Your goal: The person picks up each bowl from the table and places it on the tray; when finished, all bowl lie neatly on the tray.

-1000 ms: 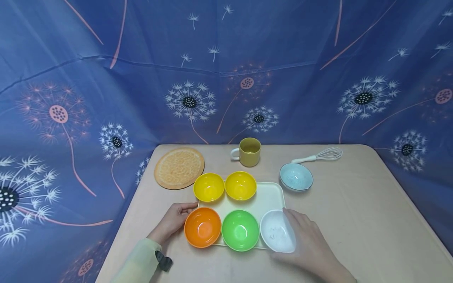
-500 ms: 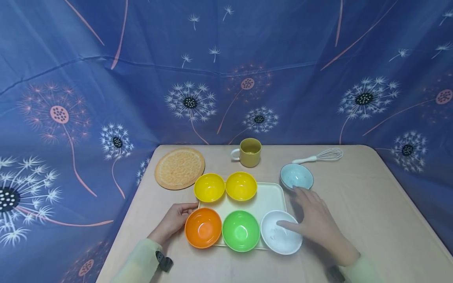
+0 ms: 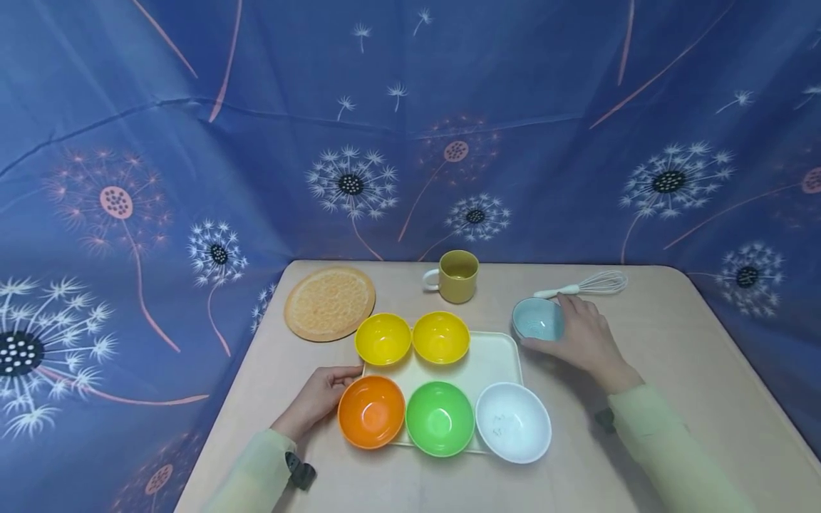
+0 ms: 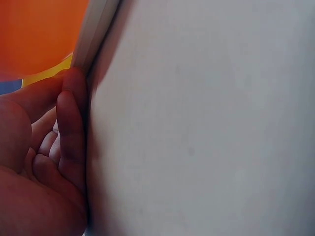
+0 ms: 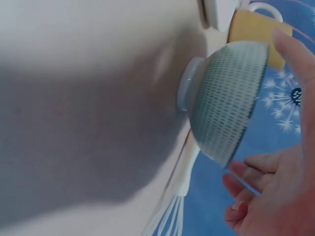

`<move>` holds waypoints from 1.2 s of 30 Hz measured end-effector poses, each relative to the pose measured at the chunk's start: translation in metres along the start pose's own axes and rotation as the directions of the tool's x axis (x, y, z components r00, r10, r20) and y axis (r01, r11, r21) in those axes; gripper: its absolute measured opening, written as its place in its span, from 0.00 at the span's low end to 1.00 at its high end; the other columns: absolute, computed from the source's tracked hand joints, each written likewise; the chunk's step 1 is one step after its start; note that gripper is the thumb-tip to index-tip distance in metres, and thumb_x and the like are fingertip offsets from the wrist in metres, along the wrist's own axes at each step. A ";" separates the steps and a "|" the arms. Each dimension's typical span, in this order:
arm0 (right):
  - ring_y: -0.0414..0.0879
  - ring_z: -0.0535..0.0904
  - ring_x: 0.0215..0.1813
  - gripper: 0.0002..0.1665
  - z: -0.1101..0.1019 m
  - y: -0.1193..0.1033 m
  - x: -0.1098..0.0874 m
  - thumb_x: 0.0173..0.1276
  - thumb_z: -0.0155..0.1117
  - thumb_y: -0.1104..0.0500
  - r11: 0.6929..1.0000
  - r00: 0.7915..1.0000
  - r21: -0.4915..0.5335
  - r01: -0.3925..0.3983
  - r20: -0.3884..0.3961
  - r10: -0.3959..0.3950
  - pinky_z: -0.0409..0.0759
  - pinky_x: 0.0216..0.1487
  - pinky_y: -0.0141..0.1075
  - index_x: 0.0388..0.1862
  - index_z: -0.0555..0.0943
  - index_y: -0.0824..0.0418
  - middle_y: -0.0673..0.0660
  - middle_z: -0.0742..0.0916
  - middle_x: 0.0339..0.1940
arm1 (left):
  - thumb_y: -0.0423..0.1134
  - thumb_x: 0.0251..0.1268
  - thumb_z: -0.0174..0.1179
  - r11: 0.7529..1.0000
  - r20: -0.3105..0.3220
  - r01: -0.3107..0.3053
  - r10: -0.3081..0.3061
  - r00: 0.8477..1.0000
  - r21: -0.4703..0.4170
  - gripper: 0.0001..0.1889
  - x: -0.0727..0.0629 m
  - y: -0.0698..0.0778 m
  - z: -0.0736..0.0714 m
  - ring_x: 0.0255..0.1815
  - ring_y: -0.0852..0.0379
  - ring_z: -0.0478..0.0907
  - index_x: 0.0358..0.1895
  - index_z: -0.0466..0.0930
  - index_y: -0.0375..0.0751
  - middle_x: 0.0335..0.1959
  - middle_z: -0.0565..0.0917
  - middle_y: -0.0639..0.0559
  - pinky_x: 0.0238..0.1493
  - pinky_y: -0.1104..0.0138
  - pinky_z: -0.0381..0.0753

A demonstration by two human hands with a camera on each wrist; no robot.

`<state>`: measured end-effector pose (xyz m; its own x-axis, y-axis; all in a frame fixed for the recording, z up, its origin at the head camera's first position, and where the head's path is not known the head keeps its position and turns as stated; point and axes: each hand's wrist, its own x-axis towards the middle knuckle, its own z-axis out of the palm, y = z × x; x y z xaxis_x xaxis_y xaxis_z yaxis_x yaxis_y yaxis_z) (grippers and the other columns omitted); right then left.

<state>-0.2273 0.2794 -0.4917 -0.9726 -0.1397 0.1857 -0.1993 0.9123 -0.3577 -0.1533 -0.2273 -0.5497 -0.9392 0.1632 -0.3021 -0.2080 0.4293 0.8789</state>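
In the head view my left hand (image 3: 316,399) pinches the left rim of a cream tray (image 3: 497,356); the left wrist view has its fingertips at that rim. My right hand (image 3: 586,338) spans the right side of a pale blue bowl (image 3: 535,319), thumb by the near rim and fingers by the far rim. The right wrist view has a narrow gap between thumb and bowl. On the tray stand two yellow bowls (image 3: 383,340) at the back. An orange bowl (image 3: 371,412), a green bowl (image 3: 440,419) and a white bowl (image 3: 513,422) line the front.
Behind the tray stands a mustard mug (image 3: 458,276) with a white handle. A round tan mat (image 3: 330,303) lies at the back left. Behind the blue bowl is a white whisk (image 3: 603,283). A blue dandelion-print cloth (image 3: 410,192) hangs past the table's back edge.
My right hand has let go of the white bowl and moved back and right to the blue bowl. The left hand has stayed at the tray's rim.
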 end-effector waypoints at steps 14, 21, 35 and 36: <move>0.74 0.71 0.61 0.76 0.006 0.006 0.009 0.48 0.74 0.20 1.000 0.994 0.003 -0.024 0.105 0.023 0.69 0.57 0.71 0.76 0.63 0.76 0.79 0.73 0.65 | 0.27 0.71 0.60 0.999 0.018 -0.025 0.025 1.000 -0.026 0.21 0.003 0.004 -0.001 0.42 0.50 0.78 0.65 0.83 0.39 0.33 0.84 0.48 0.47 0.63 0.76; 0.75 0.71 0.60 0.73 0.011 0.006 0.008 0.48 0.78 0.24 1.000 0.997 0.007 -0.007 0.078 0.007 0.71 0.56 0.70 0.74 0.65 0.77 0.80 0.75 0.62 | 0.27 0.72 0.60 1.000 0.009 0.002 -0.002 1.000 -0.019 0.21 0.002 0.004 0.001 0.45 0.50 0.78 0.66 0.84 0.41 0.34 0.85 0.49 0.49 0.63 0.77; 0.74 0.72 0.61 0.69 0.011 -0.011 0.006 0.47 0.82 0.31 0.998 0.999 0.031 0.045 -0.023 -0.045 0.70 0.59 0.69 0.72 0.67 0.77 0.78 0.76 0.62 | 0.28 0.72 0.60 1.000 -0.003 0.003 -0.003 1.000 -0.015 0.21 0.003 0.000 0.001 0.45 0.50 0.78 0.65 0.84 0.42 0.36 0.85 0.50 0.50 0.62 0.77; 0.74 0.72 0.61 0.69 0.010 -0.015 0.006 0.47 0.83 0.31 0.998 0.999 0.034 0.050 -0.021 -0.049 0.69 0.60 0.69 0.72 0.67 0.77 0.78 0.76 0.63 | 0.27 0.72 0.60 1.000 -0.007 0.006 -0.006 1.000 -0.014 0.21 0.003 0.000 0.001 0.46 0.50 0.77 0.65 0.84 0.42 0.36 0.85 0.50 0.51 0.61 0.77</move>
<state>-0.2316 0.2609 -0.4945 -0.9590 -0.1765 0.2219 -0.2515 0.8907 -0.3787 -0.1557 -0.2264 -0.5510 -0.9400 0.1545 -0.3043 -0.2169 0.4182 0.8821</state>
